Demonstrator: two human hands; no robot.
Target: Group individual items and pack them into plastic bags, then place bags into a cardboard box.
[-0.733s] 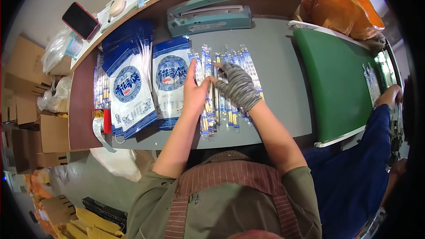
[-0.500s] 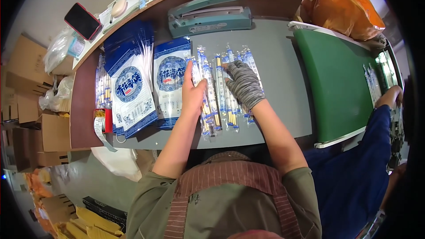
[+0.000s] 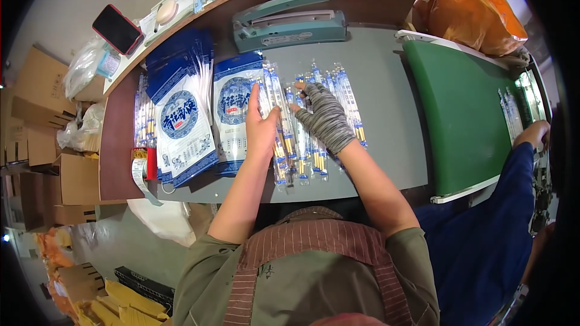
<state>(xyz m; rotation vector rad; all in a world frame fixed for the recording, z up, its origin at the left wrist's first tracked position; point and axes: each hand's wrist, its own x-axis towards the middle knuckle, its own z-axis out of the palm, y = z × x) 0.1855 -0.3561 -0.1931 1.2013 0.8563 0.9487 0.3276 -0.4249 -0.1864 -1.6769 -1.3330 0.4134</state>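
Observation:
Several clear-wrapped pairs of chopsticks (image 3: 317, 154), pale with blue-printed sleeves, lie side by side lengthwise on the grey table. My bare left hand (image 3: 261, 130) stands edge-on along their left side, fingers stretched out and thumb apart, touching the nearest packs. Over the middle of the row is my right hand (image 3: 326, 115) in a grey fingerless glove. Its thumb and fingers are spread and rest on the packs, hiding part of them. Just left of my left hand lies a blue-and-white printed pouch (image 3: 231, 139), with a stack of similar pouches (image 3: 181, 145) beyond it.
A teal bench sealer (image 3: 290, 30) stands at the back. At the left are a red tape dispenser (image 3: 145, 163), more wrapped chopsticks (image 3: 144, 115) and a phone (image 3: 118, 29) on the ledge. To the right, a co-worker's hand (image 3: 533, 134) is beside a green conveyor belt (image 3: 459, 121).
My right hand has shifted a little left across the chopstick packs, its thumb and fingers spreading wider. My left hand stays against the left side of the row.

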